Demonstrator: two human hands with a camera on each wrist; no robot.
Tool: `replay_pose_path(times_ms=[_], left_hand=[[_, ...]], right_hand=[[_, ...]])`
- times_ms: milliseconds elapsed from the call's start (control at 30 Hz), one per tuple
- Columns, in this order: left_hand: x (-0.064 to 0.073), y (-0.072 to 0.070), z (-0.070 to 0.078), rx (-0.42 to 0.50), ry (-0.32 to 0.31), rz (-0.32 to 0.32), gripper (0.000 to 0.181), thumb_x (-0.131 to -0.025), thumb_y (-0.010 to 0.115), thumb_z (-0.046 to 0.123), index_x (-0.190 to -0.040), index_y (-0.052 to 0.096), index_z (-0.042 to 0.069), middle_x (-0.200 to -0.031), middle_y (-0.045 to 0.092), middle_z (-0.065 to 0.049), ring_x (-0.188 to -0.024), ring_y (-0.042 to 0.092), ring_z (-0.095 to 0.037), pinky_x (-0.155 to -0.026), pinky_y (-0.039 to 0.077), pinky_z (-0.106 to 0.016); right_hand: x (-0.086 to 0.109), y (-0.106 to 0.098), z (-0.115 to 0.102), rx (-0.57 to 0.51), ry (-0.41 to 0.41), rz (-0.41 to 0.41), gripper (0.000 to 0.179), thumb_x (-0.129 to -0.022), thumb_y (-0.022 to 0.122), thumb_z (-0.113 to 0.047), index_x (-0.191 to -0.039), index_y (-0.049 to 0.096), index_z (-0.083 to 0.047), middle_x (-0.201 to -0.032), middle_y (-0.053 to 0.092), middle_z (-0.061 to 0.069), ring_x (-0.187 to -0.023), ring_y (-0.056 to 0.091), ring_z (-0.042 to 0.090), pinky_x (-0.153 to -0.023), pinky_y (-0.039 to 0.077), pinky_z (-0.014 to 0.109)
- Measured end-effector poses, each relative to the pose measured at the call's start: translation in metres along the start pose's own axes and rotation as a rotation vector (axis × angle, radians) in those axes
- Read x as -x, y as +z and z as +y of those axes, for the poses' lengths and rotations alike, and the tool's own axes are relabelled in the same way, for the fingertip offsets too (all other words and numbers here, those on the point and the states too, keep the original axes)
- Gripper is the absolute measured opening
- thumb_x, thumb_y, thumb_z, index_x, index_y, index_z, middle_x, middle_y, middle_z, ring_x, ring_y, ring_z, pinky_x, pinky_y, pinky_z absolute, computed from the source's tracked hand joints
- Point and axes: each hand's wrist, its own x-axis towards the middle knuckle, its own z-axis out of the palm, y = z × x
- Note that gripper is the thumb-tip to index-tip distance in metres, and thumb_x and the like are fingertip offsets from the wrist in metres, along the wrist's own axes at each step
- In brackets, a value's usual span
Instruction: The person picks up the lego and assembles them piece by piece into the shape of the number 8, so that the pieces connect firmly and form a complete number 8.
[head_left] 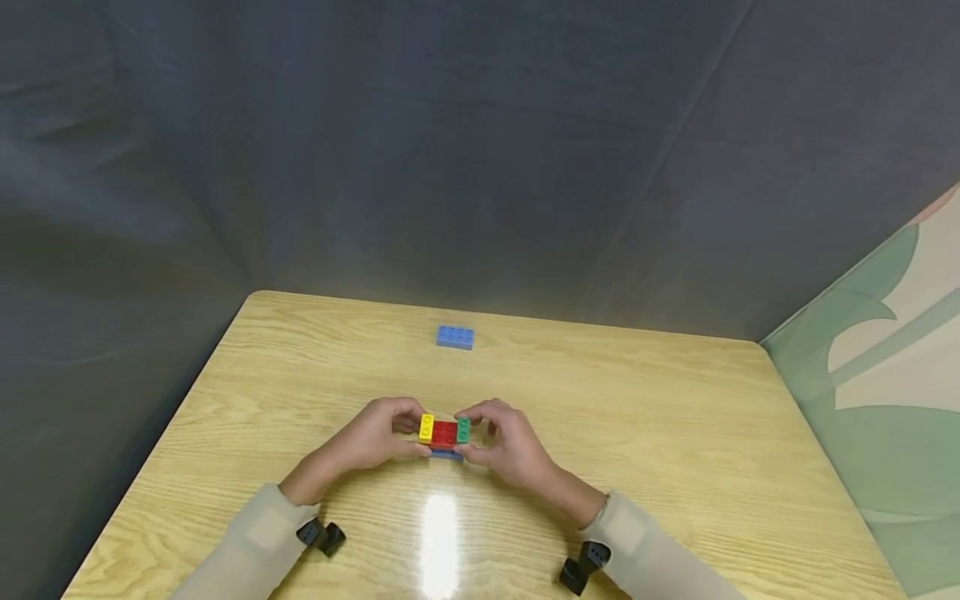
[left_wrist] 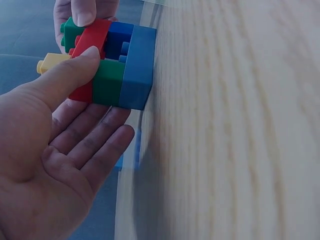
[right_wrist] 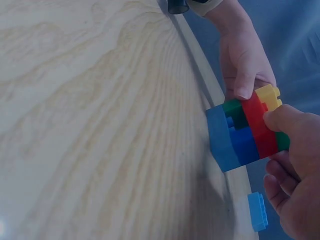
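Observation:
A small stack of toy building bricks stands low at the table's front middle, held between both hands. Its base is a long blue brick point(left_wrist: 138, 67). Over that sit a green brick point(left_wrist: 108, 81) and a darker blue brick point(right_wrist: 244, 145), with a gap between them. A red brick point(head_left: 444, 434) bridges the two. On top, a yellow brick point(head_left: 427, 428) is at the left end and a second green brick point(head_left: 462, 430) at the right. My left hand point(head_left: 381, 433) pinches the left end, thumb on the near side. My right hand point(head_left: 512, 443) grips the right end likewise.
Farther back on the wooden table point(head_left: 615, 400) lies a separate blue brick point(head_left: 455, 337), studs up. A dark curtain point(head_left: 480, 167) hangs behind the table, and a patterned cloth point(head_left: 892, 400) borders its right side. Black wrist devices point(head_left: 321, 536) are strapped over both sleeves.

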Motion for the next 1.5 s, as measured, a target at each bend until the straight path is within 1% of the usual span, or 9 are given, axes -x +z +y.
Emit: replay_pose_path(times_ms=[233, 400, 533, 633, 767, 867, 1000, 1267, 1500], left_hand=[[0.000, -0.003, 0.001, -0.023, 0.017, -0.051, 0.031, -0.087, 0.083, 0.020, -0.111, 0.067, 0.011, -0.111, 0.070, 0.001, -0.105, 0.068, -0.020, -0.095, 0.055, -0.038], [0.001, -0.010, 0.001, -0.023, 0.019, -0.119, 0.040, -0.090, 0.080, 0.021, -0.123, 0.063, 0.007, -0.120, 0.067, -0.003, -0.111, 0.066, -0.024, -0.098, 0.053, -0.042], [0.001, -0.017, 0.000, 0.015, 0.017, -0.173, 0.045, -0.094, 0.076, 0.016, -0.133, 0.058, 0.005, -0.128, 0.064, -0.007, -0.117, 0.063, -0.028, -0.101, 0.051, -0.046], [0.000, -0.023, 0.000, 0.027, 0.028, -0.179, 0.042, -0.098, 0.070, 0.010, -0.136, 0.056, 0.003, -0.130, 0.062, -0.009, -0.118, 0.062, -0.029, -0.101, 0.051, -0.047], [-0.003, -0.028, 0.000, 0.021, 0.028, -0.121, 0.035, -0.102, 0.063, 0.011, -0.135, 0.057, 0.002, -0.131, 0.061, -0.013, -0.116, 0.063, -0.028, -0.099, 0.052, -0.046], [-0.006, -0.031, 0.001, 0.021, 0.020, -0.061, 0.034, -0.103, 0.062, 0.014, -0.135, 0.057, 0.001, -0.132, 0.061, -0.016, -0.116, 0.062, -0.029, -0.098, 0.052, -0.048], [-0.012, -0.035, 0.004, 0.017, 0.024, -0.004, 0.035, -0.104, 0.061, 0.015, -0.135, 0.057, 0.000, -0.133, 0.061, -0.018, -0.119, 0.061, -0.031, -0.101, 0.049, -0.052], [-0.030, -0.044, 0.010, 0.040, 0.019, 0.062, 0.037, -0.104, 0.059, 0.012, -0.138, 0.054, -0.002, -0.136, 0.058, -0.022, -0.126, 0.055, -0.035, -0.105, 0.045, -0.056], [-0.052, -0.049, 0.007, -0.013, 0.067, 0.113, 0.039, -0.104, 0.061, 0.013, -0.139, 0.053, -0.003, -0.137, 0.057, -0.023, -0.126, 0.056, -0.035, -0.105, 0.045, -0.055]], right_hand=[[0.001, 0.004, 0.004, -0.081, 0.027, 0.002, 0.033, -0.084, 0.085, -0.008, -0.114, 0.073, -0.007, -0.109, 0.073, 0.000, -0.087, 0.061, 0.024, -0.073, 0.054, 0.033], [0.002, 0.006, 0.006, -0.113, 0.029, 0.002, 0.033, -0.085, 0.084, -0.008, -0.116, 0.073, -0.005, -0.109, 0.073, 0.001, -0.086, 0.062, 0.025, -0.073, 0.055, 0.034], [0.002, 0.007, 0.006, -0.121, 0.032, -0.004, 0.034, -0.085, 0.084, -0.008, -0.117, 0.072, -0.004, -0.109, 0.073, 0.002, -0.086, 0.062, 0.026, -0.072, 0.056, 0.034], [0.001, 0.006, 0.005, -0.118, 0.037, -0.004, 0.034, -0.085, 0.083, -0.008, -0.117, 0.072, -0.003, -0.109, 0.072, 0.002, -0.086, 0.062, 0.026, -0.072, 0.056, 0.033], [0.001, 0.006, 0.005, -0.114, 0.042, -0.006, 0.034, -0.085, 0.083, -0.007, -0.117, 0.072, -0.003, -0.109, 0.072, 0.003, -0.086, 0.062, 0.026, -0.072, 0.056, 0.032], [0.001, 0.006, 0.004, -0.112, 0.046, -0.008, 0.034, -0.085, 0.083, -0.007, -0.117, 0.072, -0.003, -0.109, 0.072, 0.002, -0.087, 0.063, 0.026, -0.072, 0.056, 0.032], [0.001, 0.005, 0.004, -0.108, 0.045, -0.008, 0.035, -0.085, 0.084, -0.007, -0.118, 0.072, -0.003, -0.109, 0.072, 0.002, -0.086, 0.063, 0.026, -0.072, 0.056, 0.033], [0.002, 0.006, 0.004, -0.119, 0.037, -0.004, 0.034, -0.085, 0.084, -0.007, -0.116, 0.072, -0.004, -0.108, 0.072, 0.003, -0.087, 0.064, 0.027, -0.074, 0.057, 0.034], [0.003, 0.006, 0.002, -0.119, 0.053, 0.001, 0.034, -0.084, 0.084, -0.006, -0.116, 0.072, -0.003, -0.107, 0.072, 0.003, -0.084, 0.064, 0.027, -0.071, 0.057, 0.032]])
